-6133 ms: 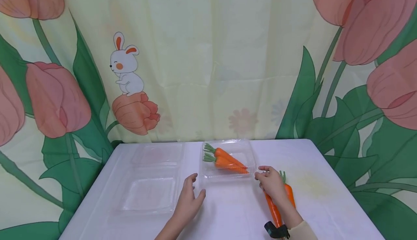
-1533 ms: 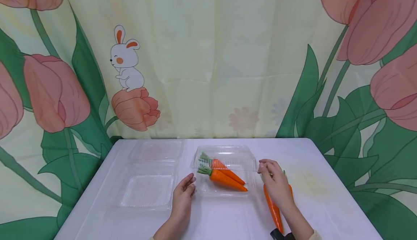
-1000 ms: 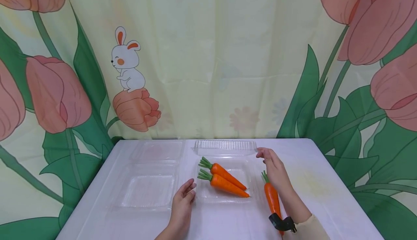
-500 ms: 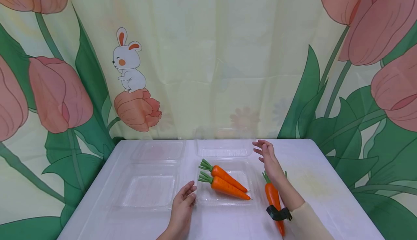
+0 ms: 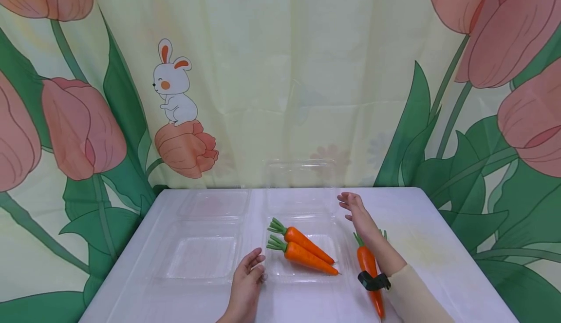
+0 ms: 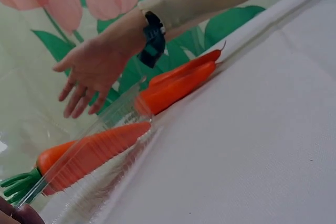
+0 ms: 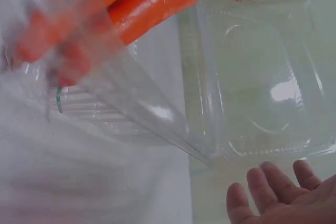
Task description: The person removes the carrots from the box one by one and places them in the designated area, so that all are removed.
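Observation:
A clear plastic container (image 5: 302, 278) stands at the table's middle, its hinged lid (image 5: 300, 167) swung up and back. Two carrots with green tops lie slantwise in its base, the front carrot (image 5: 307, 258) and the rear carrot (image 5: 307, 245). My left hand (image 5: 246, 279) is at the base's left side, fingers relaxed, its fingertips (image 6: 29, 215) right at the rim in the left wrist view. To the right of the lid, my right hand (image 5: 361, 218) has its fingers spread and holds nothing; the right wrist view shows those fingers (image 7: 262, 187) just beside the lid.
A second clear container (image 5: 199, 257) lies open on the left of the white table (image 5: 438, 264), with its lid (image 5: 215, 203) folded back. More carrots (image 5: 367, 260) lie under the right forearm. A tulip-print curtain (image 5: 324, 69) hangs behind the table.
The container's lid has swung up and away from over the carrots to stand back at the rear. My right hand has moved back with it and let go. The left hand has barely moved.

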Motion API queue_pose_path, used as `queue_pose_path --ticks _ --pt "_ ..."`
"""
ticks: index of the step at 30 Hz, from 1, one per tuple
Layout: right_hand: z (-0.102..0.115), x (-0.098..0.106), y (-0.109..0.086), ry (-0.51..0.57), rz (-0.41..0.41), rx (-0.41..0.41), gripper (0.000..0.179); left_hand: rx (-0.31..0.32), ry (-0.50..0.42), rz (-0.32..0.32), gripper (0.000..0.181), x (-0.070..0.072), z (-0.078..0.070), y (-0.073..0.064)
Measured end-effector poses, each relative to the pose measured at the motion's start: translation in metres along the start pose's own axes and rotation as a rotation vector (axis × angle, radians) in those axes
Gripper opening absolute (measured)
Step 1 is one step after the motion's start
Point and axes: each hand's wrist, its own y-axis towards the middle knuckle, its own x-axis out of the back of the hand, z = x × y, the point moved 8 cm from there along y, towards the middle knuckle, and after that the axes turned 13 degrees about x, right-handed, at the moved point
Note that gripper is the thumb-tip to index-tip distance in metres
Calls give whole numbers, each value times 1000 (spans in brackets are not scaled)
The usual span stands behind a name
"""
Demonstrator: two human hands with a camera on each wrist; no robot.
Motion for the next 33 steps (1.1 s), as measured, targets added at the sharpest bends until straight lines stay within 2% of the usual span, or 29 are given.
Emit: queue_pose_path --ticks 7,13,17,26,33 --pt "-10 -1 -3 -45 44 -82 80 -9 17 13 50 1 2 -1" --pt "-25 -3 -2 -3 70 -132 83 -9 18 27 50 2 5 -2" --pt "-25 -3 -3 4 91 -129 82 -27 14 46 50 2 5 -2" --pt "-19 -9 -5 -52 171 -107 78 -16 2 29 51 2 6 -3" --pt "1 -13 -13 -194 118 -71 59 -17 0 41 51 3 6 -4"
